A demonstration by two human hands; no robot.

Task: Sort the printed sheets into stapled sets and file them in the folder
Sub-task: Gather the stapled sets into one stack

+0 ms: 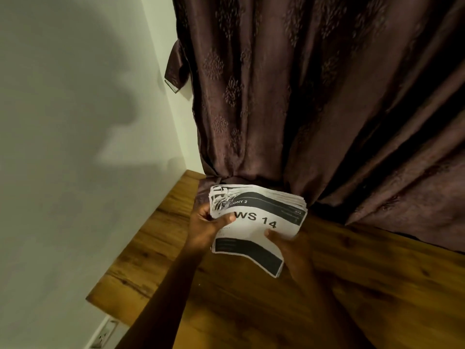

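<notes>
Head view looks down past our forearms, which rise from the lower middle of the frame to a thick stack (259, 222) of printed sheets held at centre, above the wooden table (364, 285). Our left hand (203, 222) grips the stack's left edge, thumb curled over the top page by the large printed heading, fingers hidden beneath. Our right hand (289, 245) supports the stack from below at its lower right, thumb tip pressed on the white part of the page and the rest in shadow under the paper. The near corner of the stack bends downward, and the far edges fan slightly, so the sheets look loose rather than bound. We can see no staple in them, though a small one would be hard to make out here. No stapler and no folder show anywhere in the frame, and the visible tabletop holds no separate piles. We judge the sorting barely begun: dividing, stapling and filing all remain. Beyond the stack a dark curtain (327, 96) hangs to the table's far edge, with a pale wall (63, 109) filling the left.
</notes>
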